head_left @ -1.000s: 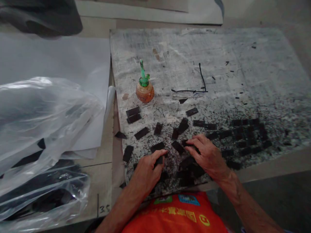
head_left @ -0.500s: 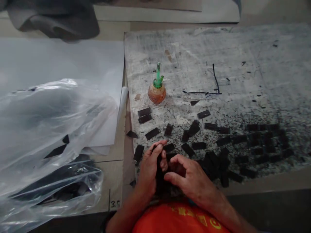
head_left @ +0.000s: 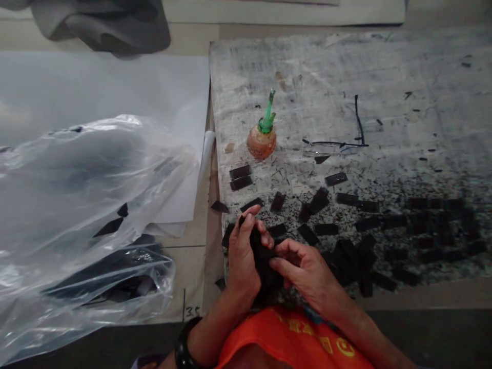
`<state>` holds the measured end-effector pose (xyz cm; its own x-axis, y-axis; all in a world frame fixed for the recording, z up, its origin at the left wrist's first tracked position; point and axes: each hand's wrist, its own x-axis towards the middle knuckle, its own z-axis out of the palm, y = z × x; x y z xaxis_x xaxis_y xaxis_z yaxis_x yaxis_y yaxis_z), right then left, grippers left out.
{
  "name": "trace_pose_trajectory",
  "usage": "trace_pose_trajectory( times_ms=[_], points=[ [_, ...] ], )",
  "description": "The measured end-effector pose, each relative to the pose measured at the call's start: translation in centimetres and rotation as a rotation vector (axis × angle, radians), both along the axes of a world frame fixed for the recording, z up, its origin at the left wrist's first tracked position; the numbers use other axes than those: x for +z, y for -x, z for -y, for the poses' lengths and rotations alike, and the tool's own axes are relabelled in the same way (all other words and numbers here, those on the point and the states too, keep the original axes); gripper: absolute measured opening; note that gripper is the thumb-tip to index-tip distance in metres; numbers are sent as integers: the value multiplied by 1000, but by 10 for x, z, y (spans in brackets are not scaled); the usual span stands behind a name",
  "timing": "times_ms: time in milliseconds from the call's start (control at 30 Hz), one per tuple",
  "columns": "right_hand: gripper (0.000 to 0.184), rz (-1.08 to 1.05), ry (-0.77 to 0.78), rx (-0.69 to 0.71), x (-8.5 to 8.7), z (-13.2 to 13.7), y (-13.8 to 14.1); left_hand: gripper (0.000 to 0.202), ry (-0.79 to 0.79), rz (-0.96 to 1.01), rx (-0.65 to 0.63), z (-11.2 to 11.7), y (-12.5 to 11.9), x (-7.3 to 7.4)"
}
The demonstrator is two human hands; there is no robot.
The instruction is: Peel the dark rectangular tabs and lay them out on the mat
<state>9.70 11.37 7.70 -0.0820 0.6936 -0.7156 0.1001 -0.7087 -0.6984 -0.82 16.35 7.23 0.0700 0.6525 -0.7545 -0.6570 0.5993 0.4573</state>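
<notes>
A soft black piece, perhaps cloth [head_left: 265, 266], is held up between my two hands close to the front edge of the worktop. My left hand [head_left: 244, 256] wraps around its left side, thumb upward. The fingers of my right hand [head_left: 307, 271] pinch its right side, with thumb and forefinger close together. What exactly the piece is cannot be made out. Small black rectangular pieces [head_left: 326, 229] lie scattered on the board just beyond my hands. A heap of similar black strips [head_left: 349, 261] lies to the right of my right hand.
A round orange bottle with a green spout [head_left: 262, 141] stands on the stained board [head_left: 307, 72]. Beyond it lie thin black strips [head_left: 359, 120]. On the left, clear plastic sheeting [head_left: 115, 154] covers dark material beside white sheets [head_left: 169, 77]. Grey cloth [head_left: 103, 25] lies at the back.
My right hand has closed in on the black piece, its fingertips now touching it. More of the piece shows between my hands. The whole view has shifted slightly.
</notes>
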Motion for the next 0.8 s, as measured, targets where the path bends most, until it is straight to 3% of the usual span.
trace_pose_trajectory(
  times_ms=[167, 267, 467, 800],
  points=[
    [25, 65, -46, 12, 2, -6, -2, 33, 93, 133, -39, 5, -1, 4],
    [36, 107, -83, 73, 8, -10, -5, 28, 118, 127, -69, 6, 1, 3],
    [39, 225, -145, 167, 17, -13, -12, 28, 108, 76, -94, 5, 2, -3],
    [13, 306, -181, 9, 6, -12, -10, 25, 56, -38, -169, 10, 2, -7]
  ],
)
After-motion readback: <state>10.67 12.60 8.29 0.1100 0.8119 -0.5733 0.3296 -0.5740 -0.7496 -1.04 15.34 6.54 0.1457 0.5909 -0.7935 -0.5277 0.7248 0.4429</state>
